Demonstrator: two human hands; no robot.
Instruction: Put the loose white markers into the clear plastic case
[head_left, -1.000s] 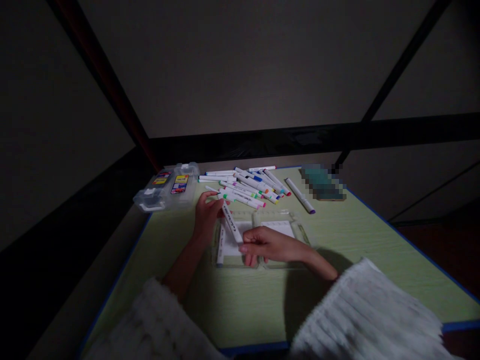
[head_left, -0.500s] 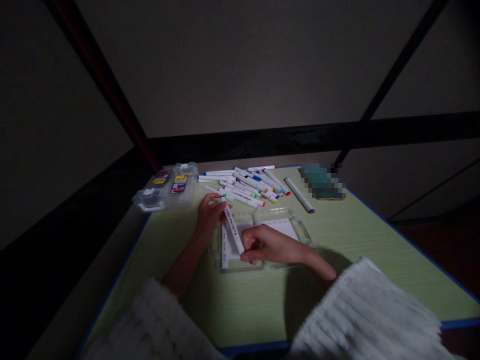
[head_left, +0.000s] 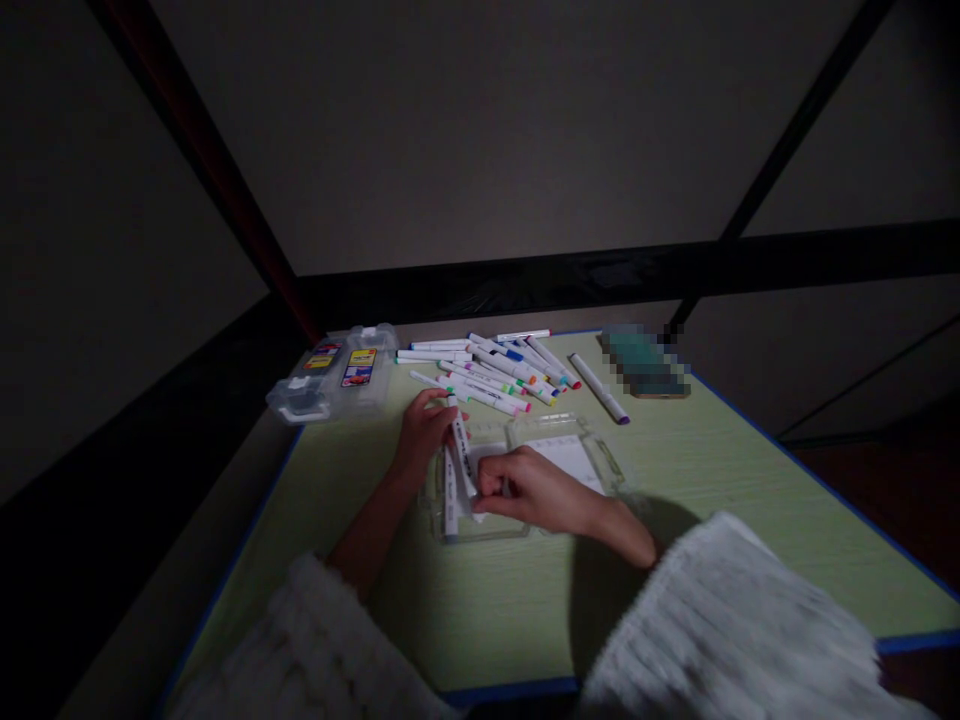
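Both hands are closed on one white marker: the left hand pinches its far, dark-tipped end, and the right hand grips its near end between thumb and curled fingers. It slants over the left half of an open clear case, where a second marker lies along the left side. White paper shows in the right half, partly hidden by the right hand, which also blocks the case's middle. Just past the left fingertips, loose markers lie crisscrossed; a purple-ended marker rests apart to their right, near a pixelated teal object. A labelled clear box sits at the table's far left corner.
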